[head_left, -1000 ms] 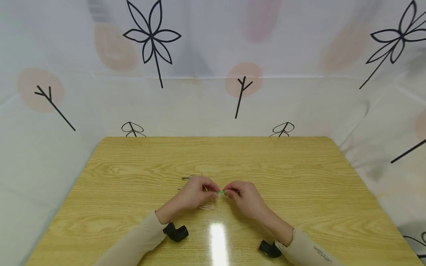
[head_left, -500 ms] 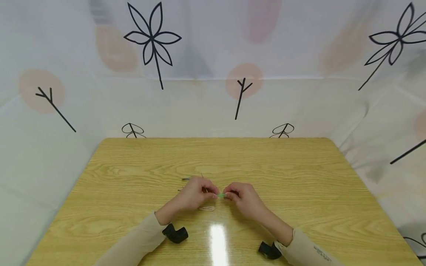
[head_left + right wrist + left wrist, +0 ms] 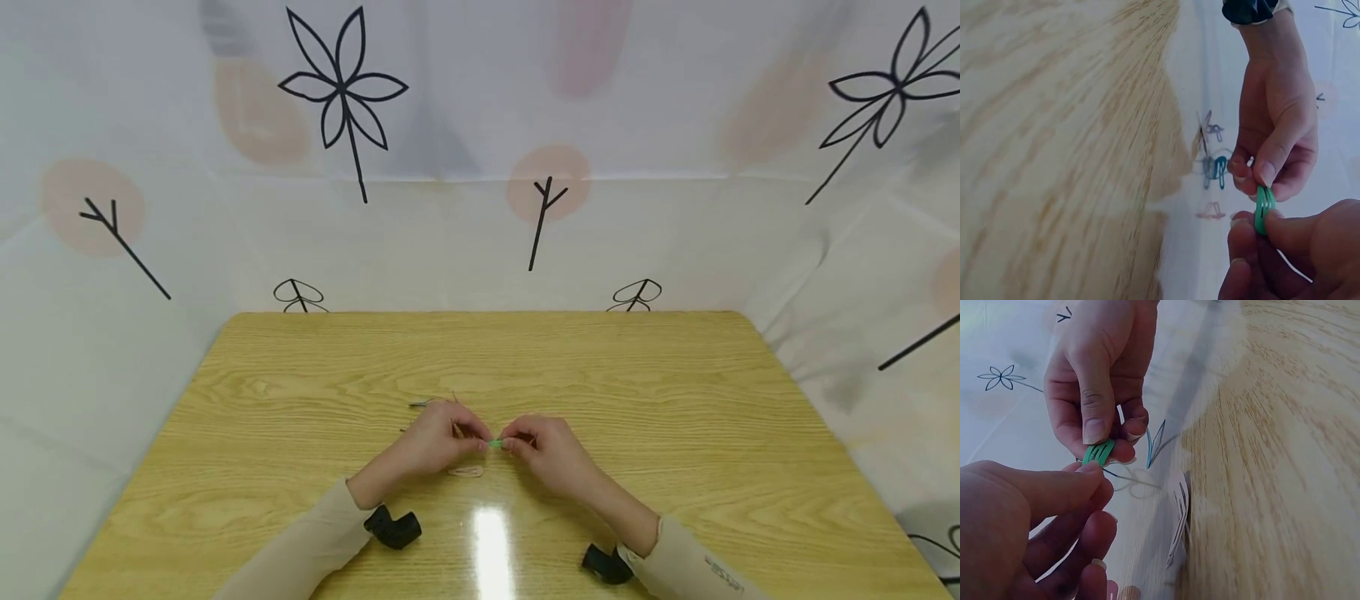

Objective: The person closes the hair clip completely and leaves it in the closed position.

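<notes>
A small green snap hair clip (image 3: 495, 443) is held above the table, with my two hands pinching its opposite ends. My left hand (image 3: 435, 437) grips one end between thumb and forefinger; in the left wrist view its thumb lies over the green clip (image 3: 1099, 452). From the other side my right hand (image 3: 555, 454) pinches the far end. The right wrist view shows slots in the green clip's face (image 3: 1264, 209), the ends being covered by fingertips. Just below the left hand, a pale pink snap hair clip (image 3: 467, 472) lies on the wood.
Several more clips lie behind the left hand, partly hidden, among them a teal clip (image 3: 1220, 172) and a grey one (image 3: 420, 403). Black wrist mounts (image 3: 393, 527) sit at both cuffs. A patterned white cloth (image 3: 450, 233) hangs behind the wooden table (image 3: 300, 358).
The green clip has come slightly nearer the body and shows more of its face than a second ago. My right hand has edged left, towards the left hand; both keep their pinch.
</notes>
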### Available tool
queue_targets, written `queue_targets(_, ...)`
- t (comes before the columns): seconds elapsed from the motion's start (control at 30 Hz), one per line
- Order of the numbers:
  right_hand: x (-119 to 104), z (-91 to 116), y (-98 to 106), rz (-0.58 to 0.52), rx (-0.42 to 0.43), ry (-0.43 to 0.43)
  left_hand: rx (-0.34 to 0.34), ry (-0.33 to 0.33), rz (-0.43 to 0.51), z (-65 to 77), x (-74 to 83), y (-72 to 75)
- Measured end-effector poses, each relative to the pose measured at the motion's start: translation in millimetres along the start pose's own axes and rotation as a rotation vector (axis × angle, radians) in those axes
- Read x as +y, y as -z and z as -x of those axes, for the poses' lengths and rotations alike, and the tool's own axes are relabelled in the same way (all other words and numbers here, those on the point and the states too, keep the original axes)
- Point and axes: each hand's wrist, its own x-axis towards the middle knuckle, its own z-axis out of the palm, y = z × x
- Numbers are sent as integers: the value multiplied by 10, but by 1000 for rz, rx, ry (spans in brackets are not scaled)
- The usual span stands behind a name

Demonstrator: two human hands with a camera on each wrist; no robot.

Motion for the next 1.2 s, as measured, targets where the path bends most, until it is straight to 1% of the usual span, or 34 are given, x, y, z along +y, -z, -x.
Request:
queue_targets(0.2, -8, 6, -9, 5, -39, -47, -5, -28, -36, 0, -46, -15)
queue_targets(0.43, -38, 17, -17, 36, -60, -65, -16, -22, -44, 27, -46, -20)
queue_targets(0.63, -49, 22, -33, 61, -80, -56, -56, -15, -94, 27, -45, -20)
queue_targets(0.9, -45, 15, -63, 112, -96, -45, -90, -47, -195, 19, -52, -17)
queue_targets(1.03, -56, 14, -73, 120, -99, -47, -102, -60, -225, 22, -57, -14)
queue_targets(1.2, -66, 15, -72, 134, -102, -52, -115, -56, -238, 22, -64, -13)
